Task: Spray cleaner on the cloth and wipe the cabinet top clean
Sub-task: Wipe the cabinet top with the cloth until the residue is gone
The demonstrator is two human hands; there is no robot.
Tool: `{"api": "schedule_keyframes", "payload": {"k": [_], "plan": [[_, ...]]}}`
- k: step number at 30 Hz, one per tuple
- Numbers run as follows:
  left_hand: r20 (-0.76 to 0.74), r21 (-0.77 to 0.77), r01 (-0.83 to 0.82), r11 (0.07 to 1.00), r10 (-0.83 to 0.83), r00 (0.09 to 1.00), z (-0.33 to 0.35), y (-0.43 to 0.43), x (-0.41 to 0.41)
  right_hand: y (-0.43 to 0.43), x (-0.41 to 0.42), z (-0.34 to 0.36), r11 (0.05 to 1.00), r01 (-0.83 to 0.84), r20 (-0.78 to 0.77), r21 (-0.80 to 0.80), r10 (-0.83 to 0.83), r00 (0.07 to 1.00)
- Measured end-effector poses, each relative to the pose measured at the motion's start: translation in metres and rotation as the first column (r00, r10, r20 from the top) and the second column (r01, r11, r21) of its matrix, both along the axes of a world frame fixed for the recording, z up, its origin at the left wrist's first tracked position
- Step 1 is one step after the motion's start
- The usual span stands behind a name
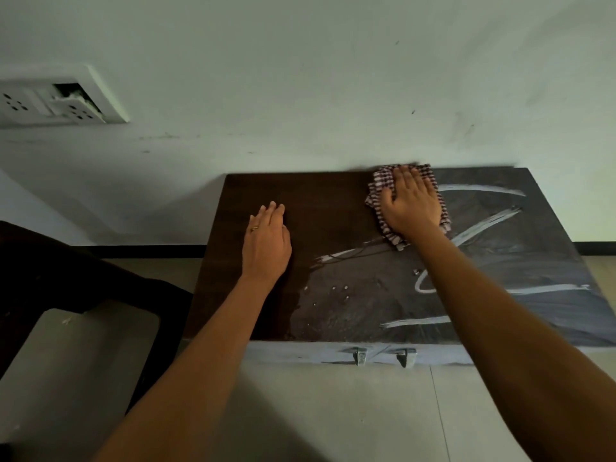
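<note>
A dark wooden cabinet top fills the middle of the head view, against the wall. Its left part looks dark and clean; the right part is grey with dust, pale streaks and a few droplets. My right hand lies flat with straight fingers on a checked cloth at the back edge of the top, pressing it down. My left hand rests flat on the clean left part, fingers straight, a ring on one finger. No spray bottle is in view.
The wall rises right behind the cabinet. A white socket panel sits on it at the left. Two metal handles stick out from the cabinet front. A dark chair stands at the left on the tiled floor.
</note>
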State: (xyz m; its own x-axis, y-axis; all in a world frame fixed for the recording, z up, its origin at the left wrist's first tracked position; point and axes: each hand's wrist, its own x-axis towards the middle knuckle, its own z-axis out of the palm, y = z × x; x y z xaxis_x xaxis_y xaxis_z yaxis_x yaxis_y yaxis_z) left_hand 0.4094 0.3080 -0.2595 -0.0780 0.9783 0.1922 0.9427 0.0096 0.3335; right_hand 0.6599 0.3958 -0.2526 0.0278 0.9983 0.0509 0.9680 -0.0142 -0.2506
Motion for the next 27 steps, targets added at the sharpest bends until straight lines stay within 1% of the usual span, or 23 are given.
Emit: {"api": "schedule_keyframes", "payload": {"k": [4, 8, 11, 17, 19, 22, 24, 27], "plan": [[0.016, 0.010, 0.019, 1.000, -0.019, 1.000, -0.001, 0.002, 0.011, -0.016, 0.025, 0.003, 0.993, 0.112, 0.015, -0.033, -0.111, 0.994], [0.042, 0.042, 0.013, 0.999, -0.015, 0.999, -0.002, 0.000, 0.013, -0.034, 0.003, 0.004, 0.988, 0.150, 0.020, -0.032, -0.149, 0.989], [0.071, 0.060, 0.022, 0.998, -0.026, 0.997, -0.002, -0.001, 0.013, -0.036, -0.023, 0.005, 0.995, 0.097, 0.030, -0.036, -0.096, 0.995], [0.153, 0.093, 0.034, 0.995, -0.048, 0.987, -0.002, -0.002, 0.009, -0.044, -0.094, 0.002, 0.994, -0.107, -0.011, -0.022, 0.107, 0.994], [0.183, 0.105, 0.030, 0.994, -0.049, 0.982, -0.002, -0.003, 0.008, -0.055, -0.101, 0.000, 0.986, -0.166, -0.023, -0.020, 0.166, 0.986], [0.205, 0.109, 0.013, 0.994, -0.036, 0.978, -0.004, -0.003, 0.006, -0.068, -0.086, -0.001, 0.972, -0.236, -0.026, -0.014, 0.236, 0.971], [0.203, 0.110, 0.011, 0.994, -0.033, 0.979, -0.005, -0.003, 0.005, -0.070, -0.066, -0.001, 0.974, -0.228, -0.013, -0.018, 0.228, 0.974], [0.193, 0.104, 0.021, 0.994, -0.041, 0.980, -0.006, -0.003, 0.005, -0.065, -0.032, 0.001, 0.991, -0.129, 0.006, -0.028, 0.129, 0.992]]}}
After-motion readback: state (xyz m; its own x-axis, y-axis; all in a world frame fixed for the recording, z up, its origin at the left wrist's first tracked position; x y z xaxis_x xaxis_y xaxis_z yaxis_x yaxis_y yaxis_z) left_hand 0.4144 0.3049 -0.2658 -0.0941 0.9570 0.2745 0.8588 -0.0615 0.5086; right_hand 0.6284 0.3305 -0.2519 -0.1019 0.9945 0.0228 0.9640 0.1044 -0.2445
